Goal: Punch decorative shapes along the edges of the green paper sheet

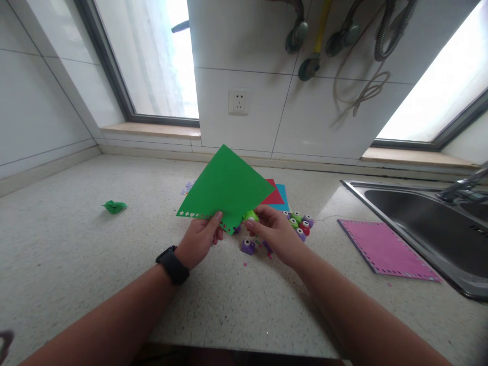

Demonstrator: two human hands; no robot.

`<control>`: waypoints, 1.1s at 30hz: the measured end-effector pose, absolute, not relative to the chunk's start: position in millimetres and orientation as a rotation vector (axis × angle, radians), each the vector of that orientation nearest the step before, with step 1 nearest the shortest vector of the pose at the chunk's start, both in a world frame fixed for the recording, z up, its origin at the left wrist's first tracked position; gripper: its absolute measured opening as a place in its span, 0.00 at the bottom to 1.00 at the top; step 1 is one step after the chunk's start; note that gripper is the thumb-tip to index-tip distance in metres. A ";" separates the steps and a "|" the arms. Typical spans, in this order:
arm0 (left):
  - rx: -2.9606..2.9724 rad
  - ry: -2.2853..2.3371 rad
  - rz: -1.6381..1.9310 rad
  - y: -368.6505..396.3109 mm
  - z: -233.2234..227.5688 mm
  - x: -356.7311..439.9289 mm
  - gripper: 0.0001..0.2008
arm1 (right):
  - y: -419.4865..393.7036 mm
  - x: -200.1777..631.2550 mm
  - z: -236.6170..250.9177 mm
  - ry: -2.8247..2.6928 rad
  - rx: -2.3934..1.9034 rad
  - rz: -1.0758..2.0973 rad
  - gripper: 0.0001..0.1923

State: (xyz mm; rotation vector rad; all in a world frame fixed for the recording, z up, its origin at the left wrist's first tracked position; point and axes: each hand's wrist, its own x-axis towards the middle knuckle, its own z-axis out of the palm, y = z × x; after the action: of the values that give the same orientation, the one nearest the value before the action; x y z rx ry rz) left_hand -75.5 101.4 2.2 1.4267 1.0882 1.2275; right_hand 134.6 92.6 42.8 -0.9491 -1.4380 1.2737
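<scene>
Holding a green sheet of paper (227,187) above the worktop (114,254), the left hand (199,239) pinches its lower edge, thumb on top, grip closed on the paper. A row of small punched shapes runs along that edge, from the left corner toward the thumb. The sheet tilts like a diamond, one corner up toward the wall, the punched edge running left to right in front of the person.

The right hand (275,231) sits just right of the left, its grip closed around a small green punch (250,215) that meets the paper's lower right edge, beside the last cut shape. So the punch lies to the right of the left hand's pinch, along the same edge.

Counted: one green sheet in hand; a red sheet (275,194) and a blue sheet (282,198) lying behind it, partly hidden; one pink sheet (385,249) with a punched border near the sink (427,223); one purple punch (247,246) under the hands; about five more punches (299,223) clustered right of the right hand; one crumpled green scrap (114,206) far left.
</scene>
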 end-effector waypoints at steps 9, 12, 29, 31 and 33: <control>1.485 1.178 1.178 98.1 5.0 -76.0 0.28 | 86.6 134.1 48.6 -1.507 -1.014 1.360 0.15; 1.490 1.157 1.178 97.6 6.2 -74.6 0.28 | 86.7 132.7 46.3 -1.470 -1.017 1.410 0.16; 1.472 1.017 1.203 98.5 6.7 -71.7 0.21 | 86.1 128.3 44.5 -1.453 -1.015 1.501 0.18; 1.480 1.011 1.202 98.4 7.4 -71.4 0.20 | 85.4 127.6 46.2 -1.451 -1.028 1.499 0.18; 1.486 1.004 1.203 98.5 8.1 -71.3 0.20 | 84.3 126.7 48.8 -1.452 -1.042 1.494 0.19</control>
State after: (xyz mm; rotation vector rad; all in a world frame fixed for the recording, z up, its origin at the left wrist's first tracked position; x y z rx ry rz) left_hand -71.3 98.5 8.1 1.4860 1.0040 1.2027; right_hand 126.7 84.3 48.8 -1.0420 -1.4519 1.4941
